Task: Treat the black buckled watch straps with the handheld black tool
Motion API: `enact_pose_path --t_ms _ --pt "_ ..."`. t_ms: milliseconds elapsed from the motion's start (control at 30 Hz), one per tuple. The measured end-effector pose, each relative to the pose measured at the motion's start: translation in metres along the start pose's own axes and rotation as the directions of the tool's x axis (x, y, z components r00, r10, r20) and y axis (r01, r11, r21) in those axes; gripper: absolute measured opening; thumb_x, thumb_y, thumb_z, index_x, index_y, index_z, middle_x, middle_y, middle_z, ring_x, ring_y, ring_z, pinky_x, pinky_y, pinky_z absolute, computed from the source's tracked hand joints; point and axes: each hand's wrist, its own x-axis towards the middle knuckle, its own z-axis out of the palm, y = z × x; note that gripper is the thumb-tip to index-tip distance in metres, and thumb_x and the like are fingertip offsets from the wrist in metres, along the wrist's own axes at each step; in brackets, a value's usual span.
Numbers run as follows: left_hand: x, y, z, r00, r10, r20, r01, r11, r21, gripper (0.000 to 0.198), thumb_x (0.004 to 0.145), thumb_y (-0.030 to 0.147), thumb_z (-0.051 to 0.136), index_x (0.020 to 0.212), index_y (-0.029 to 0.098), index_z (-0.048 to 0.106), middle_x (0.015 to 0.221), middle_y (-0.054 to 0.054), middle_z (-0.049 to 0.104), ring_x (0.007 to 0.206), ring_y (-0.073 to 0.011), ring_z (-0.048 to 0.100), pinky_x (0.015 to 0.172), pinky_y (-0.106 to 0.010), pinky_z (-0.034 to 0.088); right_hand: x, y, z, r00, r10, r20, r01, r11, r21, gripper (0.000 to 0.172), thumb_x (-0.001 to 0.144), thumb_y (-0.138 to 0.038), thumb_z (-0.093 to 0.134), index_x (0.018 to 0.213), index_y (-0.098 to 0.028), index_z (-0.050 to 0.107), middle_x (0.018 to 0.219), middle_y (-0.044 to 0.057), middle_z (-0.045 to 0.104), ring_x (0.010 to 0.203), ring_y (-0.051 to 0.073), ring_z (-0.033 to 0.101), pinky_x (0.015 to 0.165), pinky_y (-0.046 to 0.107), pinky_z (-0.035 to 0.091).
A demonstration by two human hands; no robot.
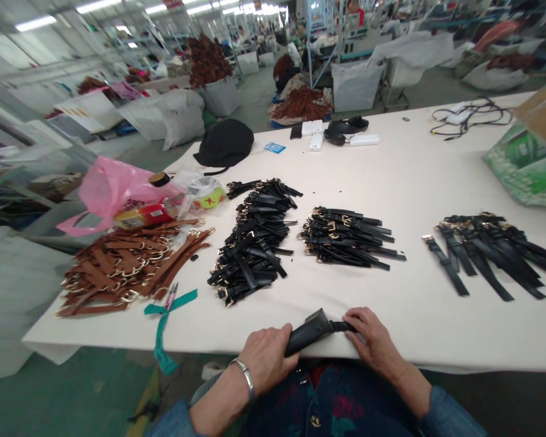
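My left hand [264,358] is closed around a black, handle-shaped piece [310,332] with a wider, angular end; its exact kind is unclear. From that end a narrow black strap [339,326] runs to my right hand [374,340], whose fingers pinch it near the table's front edge. Straight ahead lies a heap of black buckled straps [255,237], with a second bundle of black straps [348,237] to its right. More black straps [491,249] are fanned out at the far right.
Brown straps with metal rings [122,261] are piled left, beside a pink plastic bag [118,188]. Scissors [170,298] with teal ribbon [166,328] lie near the front-left edge. Farther back are a black cap [227,142], cables [468,115] and a green-printed bag [528,161].
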Motion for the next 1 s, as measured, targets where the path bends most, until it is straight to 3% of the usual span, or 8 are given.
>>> enact_pose_path --t_ms 100,233,533,767,900,1000 --pt "-0.004 -0.002 0.003 1.0 -0.02 0.013 0.021 0.998 -0.053 0.03 0.077 0.046 0.037 0.091 0.023 0.051 0.081 -0.005 0.066 0.077 -0.0227 0.061 0.066 -0.032 0.044 0.004 -0.006 0.002 0.999 -0.042 0.034 0.043 0.998 -0.042 0.038 0.08 -0.022 0.051 0.118 -0.023 0.05 0.105 0.009 0.054 0.095 0.023 0.049 0.079 0.04 0.044" --pt "-0.008 -0.008 0.002 1.0 -0.023 0.019 0.024 0.998 -0.056 0.029 0.077 0.045 0.038 0.091 0.023 0.052 0.082 -0.005 0.065 0.078 -0.0223 0.061 0.066 -0.031 0.044 0.012 -0.013 0.006 0.991 -0.074 0.113 0.08 0.995 -0.056 0.033 0.083 -0.023 0.05 0.115 -0.026 0.053 0.097 0.008 0.056 0.09 0.021 0.05 0.075 0.038 0.041" --pt "-0.016 -0.024 -0.01 0.995 -0.057 0.076 0.055 0.998 0.024 0.031 0.078 0.045 0.036 0.094 0.023 0.052 0.082 -0.007 0.065 0.08 -0.0235 0.061 0.069 -0.033 0.043 0.017 -0.013 0.01 0.996 -0.05 0.076 0.053 0.998 -0.044 0.023 0.084 -0.023 0.049 0.105 -0.025 0.059 0.092 0.007 0.057 0.084 0.02 0.049 0.07 0.034 0.037" --pt "-0.01 -0.011 -0.006 0.999 0.013 0.029 -0.014 1.0 0.023 0.029 0.08 0.044 0.035 0.096 0.024 0.048 0.083 -0.006 0.065 0.078 -0.0232 0.061 0.067 -0.034 0.043 0.016 -0.011 0.011 0.995 -0.006 0.103 0.01 0.999 -0.036 0.023 0.082 -0.022 0.052 0.104 -0.026 0.059 0.093 0.006 0.057 0.085 0.02 0.049 0.071 0.035 0.038" --pt "0.002 0.004 -0.009 0.999 0.017 0.045 -0.017 1.0 -0.003 0.029 0.078 0.041 0.04 0.097 0.022 0.048 0.086 -0.006 0.065 0.082 -0.023 0.061 0.07 -0.033 0.043 0.017 -0.009 0.012 0.996 -0.002 0.089 0.003 1.0 -0.01 0.017 0.082 -0.021 0.051 0.096 -0.023 0.061 0.091 0.006 0.057 0.084 0.02 0.049 0.071 0.035 0.039" --pt "0.005 0.004 -0.01 0.998 -0.009 0.062 0.011 1.0 -0.027 0.03 0.077 0.042 0.039 0.097 0.022 0.048 0.085 -0.006 0.065 0.083 -0.0228 0.061 0.07 -0.032 0.043 0.019 -0.01 0.011 0.997 0.007 0.083 -0.006 1.0 -0.012 0.015 0.082 -0.021 0.051 0.093 -0.022 0.061 0.09 0.006 0.058 0.084 0.02 0.05 0.071 0.034 0.039"
